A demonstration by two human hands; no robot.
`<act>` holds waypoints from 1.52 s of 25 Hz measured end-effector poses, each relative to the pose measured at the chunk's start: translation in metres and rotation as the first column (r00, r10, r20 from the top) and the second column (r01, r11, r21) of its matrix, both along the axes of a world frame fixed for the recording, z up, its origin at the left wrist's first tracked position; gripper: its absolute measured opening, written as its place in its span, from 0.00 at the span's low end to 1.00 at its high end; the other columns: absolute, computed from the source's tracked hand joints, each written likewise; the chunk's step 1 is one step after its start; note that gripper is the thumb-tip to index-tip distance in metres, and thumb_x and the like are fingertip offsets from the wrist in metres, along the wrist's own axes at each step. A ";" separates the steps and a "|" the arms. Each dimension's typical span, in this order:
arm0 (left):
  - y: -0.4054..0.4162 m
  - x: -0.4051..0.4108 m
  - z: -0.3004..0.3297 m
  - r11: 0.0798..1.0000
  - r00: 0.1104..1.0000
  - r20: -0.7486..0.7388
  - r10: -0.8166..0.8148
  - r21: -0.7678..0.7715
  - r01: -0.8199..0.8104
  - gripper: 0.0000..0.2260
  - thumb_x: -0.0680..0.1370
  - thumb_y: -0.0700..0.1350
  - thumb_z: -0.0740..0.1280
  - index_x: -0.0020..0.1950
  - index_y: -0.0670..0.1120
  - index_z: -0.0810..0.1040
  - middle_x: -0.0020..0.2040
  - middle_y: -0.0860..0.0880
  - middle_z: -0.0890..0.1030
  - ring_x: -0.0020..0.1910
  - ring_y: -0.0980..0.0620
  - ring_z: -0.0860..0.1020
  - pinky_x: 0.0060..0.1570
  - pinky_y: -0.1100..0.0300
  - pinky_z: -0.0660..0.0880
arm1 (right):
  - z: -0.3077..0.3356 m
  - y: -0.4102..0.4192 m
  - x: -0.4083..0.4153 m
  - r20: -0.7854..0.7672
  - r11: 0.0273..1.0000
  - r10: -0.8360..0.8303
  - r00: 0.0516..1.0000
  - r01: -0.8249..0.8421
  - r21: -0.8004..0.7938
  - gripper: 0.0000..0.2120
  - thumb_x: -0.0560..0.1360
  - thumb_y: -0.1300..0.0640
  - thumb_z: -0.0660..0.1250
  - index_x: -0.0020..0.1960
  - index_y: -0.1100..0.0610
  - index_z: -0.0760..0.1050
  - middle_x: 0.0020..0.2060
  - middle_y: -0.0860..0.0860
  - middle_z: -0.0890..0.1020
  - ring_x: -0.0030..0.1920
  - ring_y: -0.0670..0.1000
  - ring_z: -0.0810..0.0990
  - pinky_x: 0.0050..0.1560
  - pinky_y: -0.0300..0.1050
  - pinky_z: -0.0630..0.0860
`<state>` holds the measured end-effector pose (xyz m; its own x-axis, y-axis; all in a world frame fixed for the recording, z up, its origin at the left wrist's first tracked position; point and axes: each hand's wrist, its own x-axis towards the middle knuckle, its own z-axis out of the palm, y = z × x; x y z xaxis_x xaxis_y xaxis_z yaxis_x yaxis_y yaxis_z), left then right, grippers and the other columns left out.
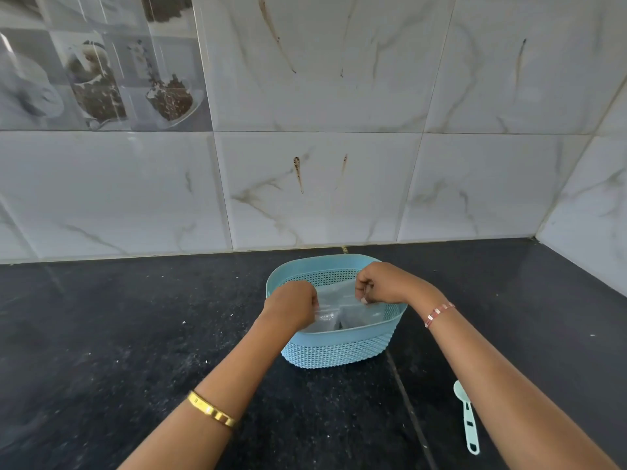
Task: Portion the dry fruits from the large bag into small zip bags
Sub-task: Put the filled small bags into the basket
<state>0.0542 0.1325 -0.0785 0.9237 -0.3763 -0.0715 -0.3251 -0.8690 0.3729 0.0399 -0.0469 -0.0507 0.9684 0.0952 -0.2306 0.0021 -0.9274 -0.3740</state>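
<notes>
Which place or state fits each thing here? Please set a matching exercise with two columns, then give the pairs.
Things:
1. basket
2. spoon
3. clear bag
4. gold bangle

Places or states:
A. on the left forearm
B. pinched by the left hand and the right hand
C. lying on the counter, right of the right arm
D. standing near the wall, plastic bags inside

Pairs: 1-D, 2-C, 3-B, 4-A
</notes>
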 end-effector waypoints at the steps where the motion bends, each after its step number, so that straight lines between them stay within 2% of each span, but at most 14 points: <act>1: -0.001 0.000 -0.001 1.000 1.000 0.006 0.003 0.000 -0.003 0.09 0.75 0.37 0.65 0.52 0.46 0.79 0.55 0.48 0.80 0.52 0.48 0.78 0.51 0.57 0.74 | -0.002 0.000 -0.001 0.012 1.000 -0.014 1.000 0.015 -0.007 0.08 0.71 0.68 0.67 0.44 0.56 0.79 0.40 0.47 0.77 0.43 0.48 0.75 0.43 0.38 0.71; 3: -0.001 0.000 -0.002 1.000 1.000 0.015 0.019 -0.025 -0.019 0.09 0.74 0.37 0.65 0.51 0.47 0.79 0.54 0.49 0.80 0.52 0.49 0.77 0.50 0.58 0.73 | -0.003 0.000 -0.004 0.041 0.999 -0.036 0.999 0.036 -0.005 0.09 0.71 0.68 0.66 0.45 0.57 0.79 0.39 0.46 0.75 0.43 0.47 0.74 0.40 0.37 0.69; 8: 0.002 -0.003 0.000 0.998 0.999 0.024 0.034 -0.056 -0.033 0.08 0.75 0.40 0.66 0.51 0.49 0.79 0.54 0.49 0.80 0.52 0.49 0.78 0.53 0.57 0.75 | 0.002 -0.003 -0.011 0.090 0.998 -0.062 0.994 0.061 0.014 0.08 0.72 0.66 0.66 0.48 0.57 0.79 0.42 0.47 0.78 0.46 0.49 0.77 0.48 0.41 0.73; 11: 0.001 -0.016 0.009 0.990 0.996 0.091 0.012 -0.139 0.001 0.07 0.76 0.44 0.65 0.53 0.49 0.78 0.55 0.49 0.80 0.53 0.49 0.78 0.54 0.56 0.75 | 0.004 -0.007 -0.027 0.211 0.992 -0.124 0.970 0.114 0.058 0.07 0.73 0.64 0.66 0.49 0.56 0.79 0.48 0.51 0.80 0.49 0.50 0.79 0.54 0.44 0.76; 13: -0.005 -0.033 0.019 0.967 0.982 0.181 -0.053 -0.237 0.095 0.08 0.77 0.45 0.64 0.54 0.48 0.78 0.55 0.49 0.80 0.54 0.50 0.78 0.54 0.56 0.74 | 0.007 -0.014 -0.045 0.316 0.974 -0.215 0.924 0.180 0.138 0.07 0.73 0.63 0.66 0.48 0.54 0.79 0.46 0.48 0.80 0.48 0.48 0.78 0.51 0.42 0.75; 17: -0.028 -0.076 0.021 0.849 0.919 0.297 -0.259 -0.383 0.363 0.08 0.76 0.45 0.65 0.54 0.47 0.79 0.55 0.48 0.80 0.56 0.51 0.76 0.58 0.59 0.70 | -0.002 -0.032 -0.095 0.442 0.887 -0.458 0.772 0.365 0.281 0.04 0.73 0.61 0.67 0.43 0.53 0.78 0.39 0.46 0.80 0.41 0.46 0.78 0.44 0.39 0.70; 20: -0.052 -0.108 0.002 0.739 0.877 0.241 -0.416 -0.472 0.481 0.09 0.76 0.45 0.66 0.56 0.47 0.79 0.53 0.50 0.81 0.52 0.55 0.77 0.50 0.70 0.69 | -0.035 -0.045 -0.142 0.458 0.694 -0.719 0.522 0.570 0.440 0.03 0.72 0.59 0.68 0.40 0.57 0.78 0.37 0.51 0.81 0.39 0.51 0.78 0.41 0.41 0.69; 22: -0.066 -0.124 -0.018 0.702 0.874 0.128 -0.470 -0.546 0.457 0.10 0.76 0.43 0.66 0.56 0.46 0.78 0.51 0.50 0.81 0.49 0.59 0.77 0.44 0.77 0.66 | -0.066 -0.051 -0.166 0.353 0.570 -0.820 0.450 0.695 0.438 0.05 0.71 0.57 0.68 0.38 0.58 0.78 0.37 0.54 0.82 0.39 0.54 0.79 0.39 0.44 0.72; 25: -0.079 -0.139 -0.051 0.706 0.872 -0.118 -0.475 -0.643 0.298 0.10 0.75 0.40 0.66 0.56 0.44 0.78 0.44 0.52 0.79 0.40 0.64 0.75 0.42 0.80 0.68 | -0.107 -0.045 -0.189 0.198 0.515 -0.857 0.475 0.800 0.309 0.08 0.70 0.54 0.69 0.36 0.57 0.77 0.36 0.53 0.81 0.38 0.55 0.78 0.38 0.44 0.72; 28: -0.083 -0.149 -0.073 0.763 0.878 -0.233 -0.418 -0.615 0.199 0.10 0.75 0.41 0.66 0.56 0.44 0.78 0.38 0.56 0.76 0.33 0.68 0.74 0.39 0.80 0.67 | -0.122 -0.033 -0.195 0.222 0.523 -0.850 0.478 0.817 0.245 0.09 0.70 0.53 0.70 0.37 0.57 0.75 0.38 0.54 0.80 0.37 0.54 0.75 0.36 0.44 0.67; 31: -0.086 -0.153 -0.076 0.773 0.897 -0.284 -0.339 -0.627 0.093 0.14 0.76 0.43 0.66 0.61 0.45 0.75 0.49 0.51 0.78 0.41 0.61 0.76 0.47 0.72 0.70 | -0.116 -0.025 -0.194 0.286 0.558 -0.819 0.498 0.808 0.189 0.04 0.72 0.56 0.67 0.40 0.56 0.75 0.40 0.52 0.78 0.38 0.53 0.73 0.36 0.42 0.65; 33: -0.086 -0.151 -0.074 0.769 0.919 -0.298 -0.259 -0.639 0.010 0.18 0.77 0.46 0.65 0.67 0.46 0.70 0.57 0.48 0.77 0.49 0.54 0.77 0.52 0.65 0.69 | -0.112 -0.016 -0.194 0.351 0.659 -0.736 0.579 0.732 0.173 0.03 0.72 0.57 0.66 0.40 0.55 0.77 0.38 0.50 0.77 0.39 0.51 0.74 0.33 0.42 0.65; 35: -0.080 -0.145 -0.076 0.772 0.948 -0.266 -0.177 -0.635 -0.034 0.20 0.78 0.50 0.62 0.69 0.44 0.68 0.58 0.45 0.78 0.53 0.51 0.77 0.52 0.65 0.67 | -0.110 -0.001 -0.192 0.420 0.770 -0.620 0.663 0.617 0.163 0.04 0.73 0.57 0.66 0.40 0.55 0.78 0.36 0.49 0.74 0.37 0.49 0.73 0.30 0.40 0.63; 38: -0.059 -0.131 -0.085 0.770 0.993 -0.106 -0.043 -0.637 -0.035 0.14 0.78 0.50 0.61 0.57 0.42 0.77 0.48 0.40 0.79 0.37 0.54 0.74 0.38 0.69 0.67 | -0.113 0.015 -0.180 0.479 0.867 -0.486 0.731 0.474 0.156 0.05 0.74 0.57 0.66 0.42 0.56 0.80 0.37 0.51 0.74 0.38 0.48 0.72 0.32 0.38 0.64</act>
<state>-0.0765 0.0737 -0.1639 0.9230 -0.3748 0.0874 -0.2524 -0.4179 0.8727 -0.1400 -0.0320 -0.1636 0.8661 -0.4142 0.2797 -0.2543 -0.8470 -0.4669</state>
